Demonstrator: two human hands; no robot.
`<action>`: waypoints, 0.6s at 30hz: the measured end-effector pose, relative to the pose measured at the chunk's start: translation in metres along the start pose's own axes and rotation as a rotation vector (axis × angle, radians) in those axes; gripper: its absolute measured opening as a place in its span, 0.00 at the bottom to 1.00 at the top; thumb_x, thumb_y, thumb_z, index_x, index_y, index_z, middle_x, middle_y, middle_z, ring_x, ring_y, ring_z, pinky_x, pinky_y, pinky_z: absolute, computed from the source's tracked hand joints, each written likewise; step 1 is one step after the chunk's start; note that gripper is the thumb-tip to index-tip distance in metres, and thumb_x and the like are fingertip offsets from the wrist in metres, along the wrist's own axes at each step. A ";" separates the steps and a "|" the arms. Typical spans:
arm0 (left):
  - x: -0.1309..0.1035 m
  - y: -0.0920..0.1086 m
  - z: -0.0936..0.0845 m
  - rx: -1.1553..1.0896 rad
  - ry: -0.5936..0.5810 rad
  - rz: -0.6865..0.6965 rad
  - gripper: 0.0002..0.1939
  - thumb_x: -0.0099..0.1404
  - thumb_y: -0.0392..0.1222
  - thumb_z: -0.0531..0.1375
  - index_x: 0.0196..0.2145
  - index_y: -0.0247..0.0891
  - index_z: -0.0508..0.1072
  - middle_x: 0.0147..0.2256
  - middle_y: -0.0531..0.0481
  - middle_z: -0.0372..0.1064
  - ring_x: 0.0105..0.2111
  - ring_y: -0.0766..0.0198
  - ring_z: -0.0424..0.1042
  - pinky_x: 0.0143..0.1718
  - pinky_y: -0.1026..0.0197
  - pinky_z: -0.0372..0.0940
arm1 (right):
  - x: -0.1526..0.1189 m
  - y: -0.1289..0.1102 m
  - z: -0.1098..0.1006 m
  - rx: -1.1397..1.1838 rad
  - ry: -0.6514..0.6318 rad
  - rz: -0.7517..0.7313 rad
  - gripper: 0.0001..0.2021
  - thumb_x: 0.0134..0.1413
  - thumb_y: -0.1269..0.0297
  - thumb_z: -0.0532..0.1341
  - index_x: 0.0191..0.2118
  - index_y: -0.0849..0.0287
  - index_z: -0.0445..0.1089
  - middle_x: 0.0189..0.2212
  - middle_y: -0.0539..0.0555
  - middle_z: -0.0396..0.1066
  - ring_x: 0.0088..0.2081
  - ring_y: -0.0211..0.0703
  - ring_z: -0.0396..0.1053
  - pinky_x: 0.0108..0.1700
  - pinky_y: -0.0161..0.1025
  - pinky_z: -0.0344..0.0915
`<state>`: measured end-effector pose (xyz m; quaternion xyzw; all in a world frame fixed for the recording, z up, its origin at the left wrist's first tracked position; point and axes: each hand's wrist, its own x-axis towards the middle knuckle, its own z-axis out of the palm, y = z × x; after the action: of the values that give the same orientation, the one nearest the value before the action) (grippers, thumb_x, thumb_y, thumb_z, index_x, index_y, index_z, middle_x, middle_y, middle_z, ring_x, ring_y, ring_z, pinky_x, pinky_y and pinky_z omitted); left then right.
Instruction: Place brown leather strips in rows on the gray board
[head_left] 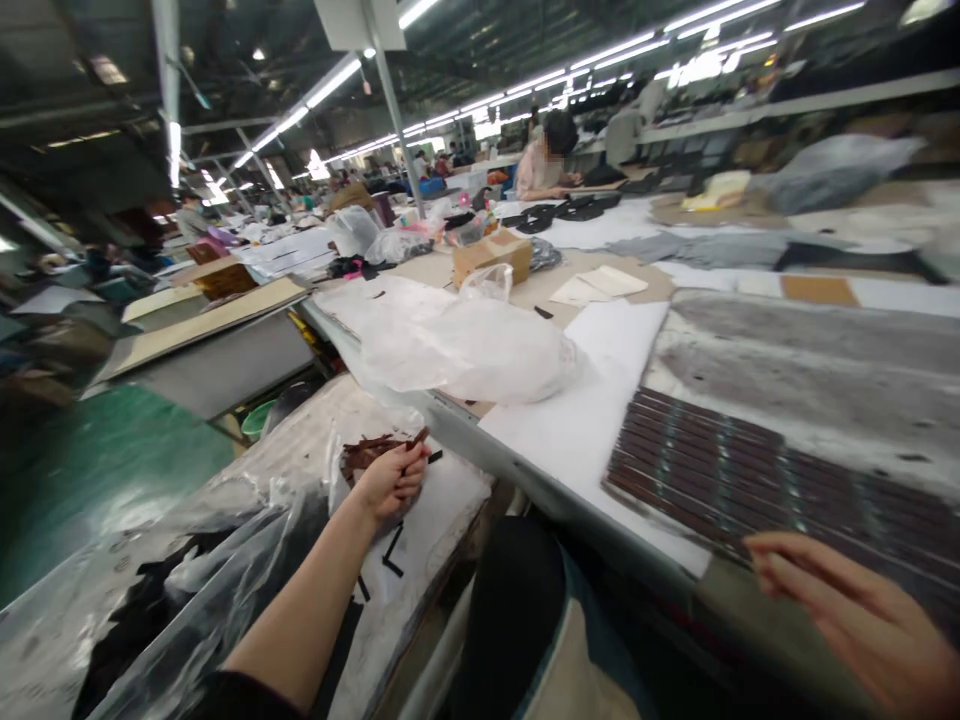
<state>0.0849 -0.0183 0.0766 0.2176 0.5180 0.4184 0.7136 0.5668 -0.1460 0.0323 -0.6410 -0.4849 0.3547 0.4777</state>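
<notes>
My left hand (394, 482) is closed on a small brown strip (417, 438), its end sticking out past the fingertips. Just behind that hand lies a loose heap of brown strips (367, 452) on a white sheet, with a few short black strips (391, 550) nearby. My right hand (855, 605) is over the near edge of the table at the right, slightly blurred. Its fingers are stretched out, and nothing shows between them. Beside its fingertips, a row of dark brown strips (697, 460) lies side by side on a board, with shiny bands across them.
A clear plastic bag (480, 345) lies on the white-covered table, with a cardboard box (491, 257) behind it. Plastic sheeting (247, 590) and black material cover the lower surface at left. A co-worker (544, 160) sits at the far side. A metal table edge (517, 465) runs between my hands.
</notes>
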 end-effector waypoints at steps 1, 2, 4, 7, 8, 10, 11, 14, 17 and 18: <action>-0.003 -0.009 0.020 0.035 -0.076 -0.008 0.05 0.64 0.39 0.57 0.33 0.33 0.67 0.18 0.60 0.47 0.13 0.79 0.42 0.12 0.73 0.36 | -0.001 -0.003 0.001 0.058 -0.090 0.064 0.13 0.46 0.48 0.64 0.36 0.48 0.77 0.28 0.66 0.71 0.30 0.48 0.70 0.32 0.47 0.64; -0.005 -0.019 0.042 0.110 -0.188 0.006 0.06 0.63 0.40 0.57 0.33 0.34 0.67 0.18 0.60 0.47 0.13 0.79 0.42 0.12 0.73 0.36 | -0.003 -0.006 0.003 0.103 -0.131 0.092 0.13 0.47 0.49 0.64 0.37 0.48 0.76 0.28 0.63 0.71 0.30 0.47 0.70 0.34 0.46 0.64; -0.006 -0.038 0.085 0.215 -0.334 -0.010 0.09 0.62 0.44 0.58 0.34 0.34 0.67 0.18 0.60 0.47 0.13 0.79 0.41 0.13 0.72 0.35 | -0.004 -0.013 0.008 0.161 -0.149 0.080 0.15 0.49 0.49 0.63 0.39 0.52 0.75 0.26 0.57 0.69 0.30 0.44 0.67 0.35 0.45 0.65; -0.001 -0.064 0.151 0.340 -0.508 -0.060 0.11 0.61 0.47 0.59 0.33 0.35 0.67 0.18 0.60 0.46 0.14 0.79 0.41 0.14 0.71 0.34 | -0.003 -0.022 0.012 0.248 -0.151 0.056 0.16 0.51 0.51 0.62 0.42 0.54 0.72 0.28 0.52 0.67 0.28 0.40 0.65 0.34 0.41 0.65; 0.002 -0.072 0.172 0.381 -0.561 -0.073 0.12 0.61 0.48 0.59 0.33 0.35 0.68 0.18 0.60 0.46 0.14 0.79 0.41 0.14 0.71 0.34 | -0.002 -0.025 0.011 0.271 -0.149 0.050 0.16 0.51 0.52 0.62 0.44 0.55 0.71 0.29 0.51 0.68 0.28 0.38 0.65 0.34 0.40 0.65; 0.009 -0.087 0.210 0.465 -0.658 -0.097 0.13 0.61 0.50 0.59 0.33 0.35 0.68 0.18 0.60 0.45 0.15 0.78 0.41 0.15 0.70 0.34 | 0.001 -0.028 0.008 0.314 -0.130 0.024 0.18 0.52 0.52 0.62 0.46 0.55 0.69 0.30 0.51 0.67 0.28 0.36 0.65 0.34 0.38 0.65; 0.012 -0.093 0.227 0.505 -0.702 -0.107 0.14 0.61 0.50 0.59 0.33 0.35 0.68 0.18 0.60 0.45 0.15 0.78 0.41 0.15 0.69 0.33 | 0.002 -0.029 0.006 0.323 -0.109 0.019 0.19 0.52 0.52 0.62 0.47 0.56 0.69 0.31 0.51 0.67 0.28 0.36 0.65 0.34 0.38 0.65; 0.019 -0.110 0.268 0.627 -0.815 -0.120 0.14 0.60 0.52 0.59 0.32 0.36 0.68 0.19 0.60 0.44 0.15 0.77 0.41 0.15 0.68 0.33 | 0.008 -0.030 -0.004 0.330 -0.041 0.053 0.22 0.50 0.50 0.62 0.48 0.57 0.68 0.33 0.52 0.68 0.28 0.35 0.65 0.34 0.38 0.66; 0.025 -0.123 0.293 0.719 -0.901 -0.112 0.15 0.60 0.52 0.58 0.32 0.36 0.68 0.19 0.59 0.45 0.16 0.76 0.41 0.16 0.67 0.35 | 0.014 -0.031 -0.014 0.293 0.006 0.087 0.21 0.50 0.51 0.61 0.47 0.58 0.69 0.31 0.51 0.69 0.28 0.35 0.65 0.34 0.37 0.66; 0.026 -0.126 0.299 0.741 -0.918 -0.109 0.14 0.60 0.52 0.58 0.31 0.36 0.68 0.19 0.59 0.45 0.16 0.76 0.41 0.16 0.67 0.35 | 0.016 -0.031 -0.017 0.269 0.014 0.092 0.20 0.50 0.51 0.61 0.46 0.58 0.70 0.31 0.51 0.70 0.27 0.35 0.65 0.33 0.37 0.65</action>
<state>0.4102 -0.0303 0.0783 0.5842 0.2782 0.0356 0.7616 0.5779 -0.1326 0.0666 -0.5951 -0.3997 0.4337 0.5459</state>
